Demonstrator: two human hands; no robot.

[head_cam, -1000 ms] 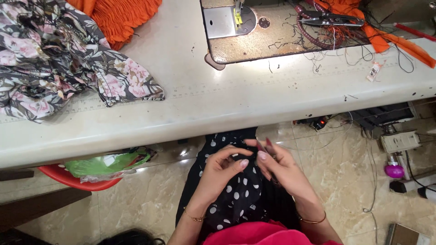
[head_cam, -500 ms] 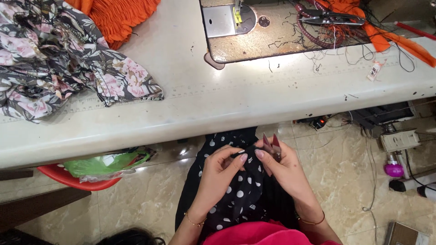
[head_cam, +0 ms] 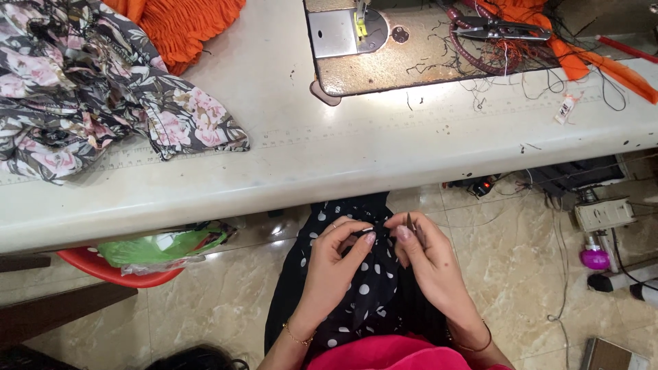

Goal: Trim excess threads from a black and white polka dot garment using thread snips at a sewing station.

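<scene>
A black fabric with white polka dots lies over my lap, below the front edge of the white sewing table. My left hand pinches a fold of this fabric between thumb and fingers. My right hand meets it from the right and holds a small metal thread snipper, tips up, against the same fold. Both hands touch the cloth close together. A thin bracelet sits on each wrist.
On the table lie a floral fabric at the left, orange cloth behind it, the sewing machine bed with scissors and loose threads. Under the table are a red basin with a green bag, cables and a pink bottle.
Both hands have shifted a little along the fold of polka-dot fabric, fingers pinching closer together. Nothing on the table has moved.
</scene>
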